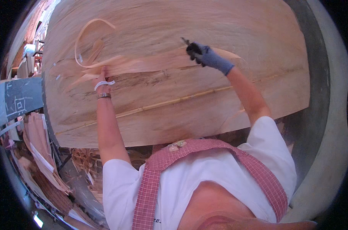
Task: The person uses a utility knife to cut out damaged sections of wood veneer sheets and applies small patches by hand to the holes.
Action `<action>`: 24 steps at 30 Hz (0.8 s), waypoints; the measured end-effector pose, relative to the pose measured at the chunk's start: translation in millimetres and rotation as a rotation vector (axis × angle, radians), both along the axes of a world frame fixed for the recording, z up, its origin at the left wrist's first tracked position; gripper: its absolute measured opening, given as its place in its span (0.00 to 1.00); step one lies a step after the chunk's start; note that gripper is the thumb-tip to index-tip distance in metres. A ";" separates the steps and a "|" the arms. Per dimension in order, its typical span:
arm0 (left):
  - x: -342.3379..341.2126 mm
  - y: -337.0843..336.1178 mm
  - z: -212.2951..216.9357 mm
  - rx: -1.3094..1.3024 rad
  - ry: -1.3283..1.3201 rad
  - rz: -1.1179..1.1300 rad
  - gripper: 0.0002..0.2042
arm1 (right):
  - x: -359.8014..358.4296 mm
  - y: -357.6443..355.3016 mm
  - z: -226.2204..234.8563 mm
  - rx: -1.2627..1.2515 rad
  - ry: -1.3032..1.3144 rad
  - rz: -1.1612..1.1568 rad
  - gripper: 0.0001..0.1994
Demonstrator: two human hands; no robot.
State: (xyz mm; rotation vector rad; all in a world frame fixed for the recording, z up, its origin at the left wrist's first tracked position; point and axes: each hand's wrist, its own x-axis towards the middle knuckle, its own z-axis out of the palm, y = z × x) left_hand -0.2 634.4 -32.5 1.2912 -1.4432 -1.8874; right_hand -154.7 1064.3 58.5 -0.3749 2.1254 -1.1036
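Note:
A large sheet of pale brown wood veneer [174, 23] covers the work surface before me. Across it lies a long, loose veneer strip [143, 64] with ragged left ends. My left hand [100, 78], bare and with a white band at the wrist, grips the strip near its left end; most of its fingers are hidden. My right hand [207, 56], in a grey glove with black finger parts, is closed above the strip's right part. From its fingers sticks out a small dark knife-like tool [185, 40], slightly blurred.
A thin curled veneer strip [77, 40] loops at the upper left. Below the loose strip, a long yellowish rod-like line [174, 101] crosses the sheet. A blue-grey board [24, 96] adjoins the left edge. Veneer scraps [39, 145] pile up at the lower left.

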 end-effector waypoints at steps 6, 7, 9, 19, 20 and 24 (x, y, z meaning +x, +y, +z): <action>10.3 97.9 50.1 -1.366 -0.185 -0.236 0.19 | -5.2 -10.5 -56.2 0.108 0.071 -0.030 0.16; 10.1 133.0 52.2 -1.098 -0.076 -0.492 0.20 | -5.1 -12.8 -49.3 0.105 0.049 -0.019 0.16; -1.8 175.2 45.3 -1.160 -0.294 -0.847 0.26 | -5.3 -15.0 -39.2 0.102 0.006 0.011 0.16; -13.2 161.9 0.3 -1.339 -0.392 -0.602 0.23 | 39.7 -107.1 -63.7 0.318 0.803 0.614 0.13; -13.9 161.1 -0.6 -1.318 -0.417 -0.589 0.22 | 47.3 -122.6 -66.0 0.317 0.821 0.597 0.13; -14.2 166.9 6.6 -1.184 -0.455 -0.605 0.17 | 46.8 -133.3 -71.0 0.374 0.753 0.683 0.15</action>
